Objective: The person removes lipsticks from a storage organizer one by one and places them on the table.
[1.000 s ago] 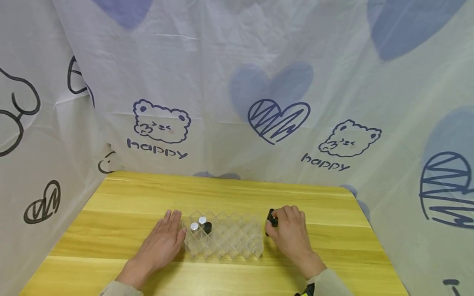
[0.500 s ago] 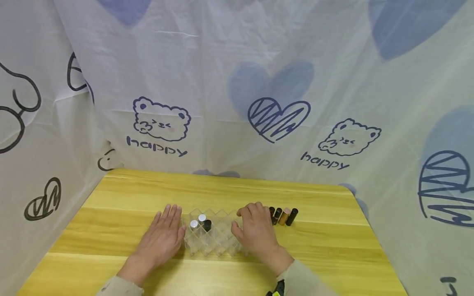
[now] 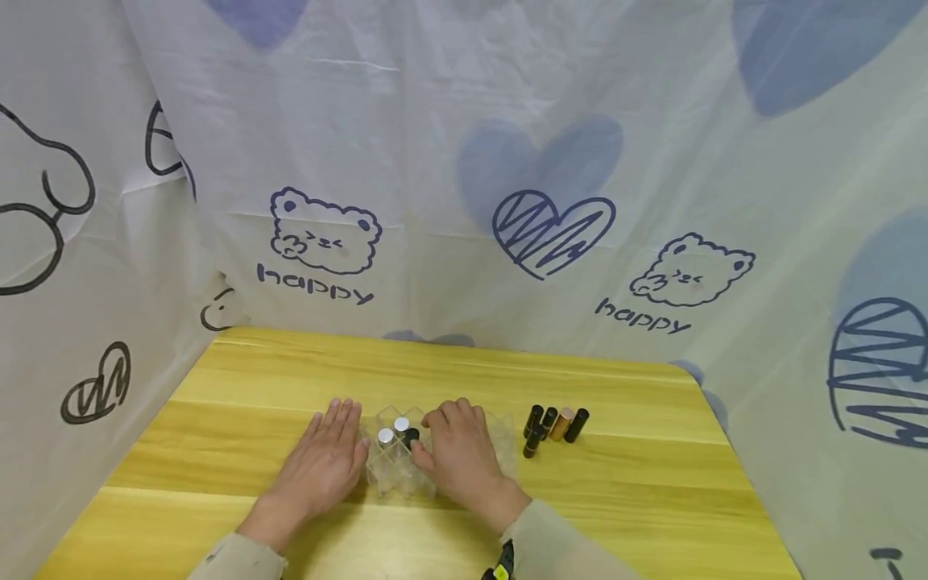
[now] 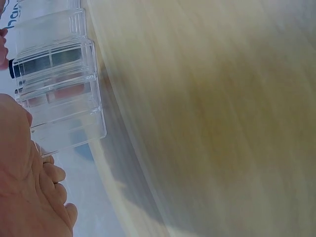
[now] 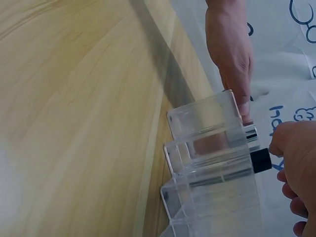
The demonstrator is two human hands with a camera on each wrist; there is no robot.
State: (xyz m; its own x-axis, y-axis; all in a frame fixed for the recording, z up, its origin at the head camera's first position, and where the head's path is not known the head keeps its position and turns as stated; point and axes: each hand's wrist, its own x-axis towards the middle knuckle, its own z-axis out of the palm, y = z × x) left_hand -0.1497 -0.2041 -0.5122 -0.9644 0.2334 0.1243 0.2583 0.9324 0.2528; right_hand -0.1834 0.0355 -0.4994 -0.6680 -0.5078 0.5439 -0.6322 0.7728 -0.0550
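A clear diamond-celled lipstick holder (image 3: pixel 395 475) stands on the table between the hands. Two silver-capped lipsticks (image 3: pixel 394 430) and a black-capped lipstick (image 5: pixel 260 160) are in its left cells. My left hand (image 3: pixel 326 455) lies with straight fingers along the holder's left side, the thumb at its wall. Over the middle of the holder is my right hand (image 3: pixel 464 451), its thumb and forefinger right by the black cap. The right wrist view has these fingertips at the cap's end, with the other fingers bent below. Part of the holder is hidden under this hand.
Several black lipsticks (image 3: pixel 532 441) and a gold-brown lipstick (image 3: pixel 561 424) lie grouped to the right of the holder. The wooden table (image 3: pixel 638 483) ends at the back against a printed white cloth (image 3: pixel 435 274).
My right hand has moved left from the lipsticks on the right to the black-capped one in the holder, uncovering the group. The left hand has stayed at the holder's side.
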